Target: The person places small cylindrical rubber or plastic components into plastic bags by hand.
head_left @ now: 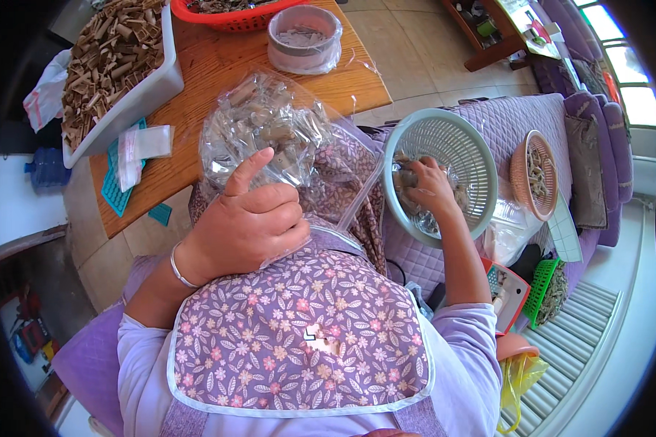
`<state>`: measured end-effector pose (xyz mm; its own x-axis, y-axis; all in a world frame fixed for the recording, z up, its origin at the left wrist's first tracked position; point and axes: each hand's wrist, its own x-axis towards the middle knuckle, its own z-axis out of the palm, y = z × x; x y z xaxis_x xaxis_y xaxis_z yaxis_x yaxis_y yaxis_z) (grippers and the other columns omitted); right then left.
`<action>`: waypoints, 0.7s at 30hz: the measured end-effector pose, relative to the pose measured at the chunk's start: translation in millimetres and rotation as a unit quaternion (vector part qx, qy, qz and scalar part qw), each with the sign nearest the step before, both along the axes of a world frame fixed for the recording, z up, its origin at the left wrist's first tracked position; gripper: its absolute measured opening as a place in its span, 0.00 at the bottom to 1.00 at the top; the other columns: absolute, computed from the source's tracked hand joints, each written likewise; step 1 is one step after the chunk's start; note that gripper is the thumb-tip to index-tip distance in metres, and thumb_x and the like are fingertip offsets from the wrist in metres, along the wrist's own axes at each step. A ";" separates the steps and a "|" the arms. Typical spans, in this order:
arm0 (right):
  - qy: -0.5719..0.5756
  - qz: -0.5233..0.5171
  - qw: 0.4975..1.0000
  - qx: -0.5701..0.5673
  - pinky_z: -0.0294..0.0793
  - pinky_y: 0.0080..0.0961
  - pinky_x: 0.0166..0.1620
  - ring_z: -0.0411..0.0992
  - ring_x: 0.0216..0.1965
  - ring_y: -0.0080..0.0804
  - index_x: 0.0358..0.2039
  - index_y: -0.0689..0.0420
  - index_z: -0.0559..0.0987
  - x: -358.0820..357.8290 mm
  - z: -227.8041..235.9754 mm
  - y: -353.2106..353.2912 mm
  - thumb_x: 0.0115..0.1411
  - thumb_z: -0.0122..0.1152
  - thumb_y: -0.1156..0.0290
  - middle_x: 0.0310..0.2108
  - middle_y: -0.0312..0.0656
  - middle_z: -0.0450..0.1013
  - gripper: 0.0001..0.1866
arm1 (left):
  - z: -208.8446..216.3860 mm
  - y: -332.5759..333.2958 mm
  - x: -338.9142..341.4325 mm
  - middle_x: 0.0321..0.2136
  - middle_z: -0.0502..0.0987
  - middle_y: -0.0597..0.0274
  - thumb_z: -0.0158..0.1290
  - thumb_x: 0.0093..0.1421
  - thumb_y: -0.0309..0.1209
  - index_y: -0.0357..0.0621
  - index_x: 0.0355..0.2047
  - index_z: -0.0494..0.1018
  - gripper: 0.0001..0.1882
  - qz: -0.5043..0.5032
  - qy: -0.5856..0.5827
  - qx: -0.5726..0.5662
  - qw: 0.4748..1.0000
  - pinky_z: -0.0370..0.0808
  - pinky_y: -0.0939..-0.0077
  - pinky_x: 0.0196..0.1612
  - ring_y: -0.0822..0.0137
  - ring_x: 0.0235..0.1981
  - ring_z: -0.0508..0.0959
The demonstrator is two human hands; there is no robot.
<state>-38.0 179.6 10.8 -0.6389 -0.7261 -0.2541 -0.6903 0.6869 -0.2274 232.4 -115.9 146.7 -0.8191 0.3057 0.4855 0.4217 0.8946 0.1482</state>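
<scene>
My left hand [259, 222] is closed, with its index finger stretched out and the other fingers curled over the edge of a large clear plastic bag [226, 138]. The bag lies against the table edge, bulging with small clear packets of brownish pieces; its loose mouth spreads over my lap. Inside a pale green plastic basket [481, 156] on the right, my right hand [430, 188] reaches down with bent fingers round some small clear packets [455, 191]. Its fingertips are partly hidden among them.
On the wooden table [197, 44] stand a white tub [169, 69] of brown bark-like pieces, a red basket [233, 20] and a round container [306, 54]. A peach basket [521, 171] and a green basket [541, 291] are at the right.
</scene>
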 end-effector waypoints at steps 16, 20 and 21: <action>-0.369 0.159 0.878 -0.262 0.77 0.26 0.47 0.76 0.47 0.33 0.54 0.57 0.75 76.9 151.2 -89.8 0.52 0.56 0.83 0.47 0.43 0.77 0.26 | -6.8 4.1 4.9 0.29 0.71 0.75 0.55 0.53 0.32 0.58 0.25 0.75 0.02 0.006 -0.005 0.003 1.000 0.53 0.43 0.72 0.75 0.48 0.74; -0.181 0.220 0.912 -0.296 0.74 0.29 0.56 0.72 0.56 0.38 0.60 0.57 0.72 93.3 116.9 -168.6 0.53 0.62 0.83 0.55 0.46 0.73 0.31 | -7.1 2.3 7.8 0.28 0.71 0.75 0.55 0.53 0.32 0.58 0.25 0.75 0.02 0.004 0.003 -0.011 1.000 0.53 0.42 0.72 0.75 0.48 0.74; -0.091 0.167 0.903 -0.386 0.73 0.31 0.58 0.70 0.59 0.40 0.61 0.56 0.71 93.3 112.9 -178.0 0.55 0.63 0.83 0.58 0.47 0.72 0.32 | -8.9 0.8 8.7 0.28 0.71 0.75 0.55 0.53 0.32 0.59 0.25 0.75 0.02 0.007 0.009 -0.009 1.000 0.53 0.42 0.72 0.75 0.48 0.74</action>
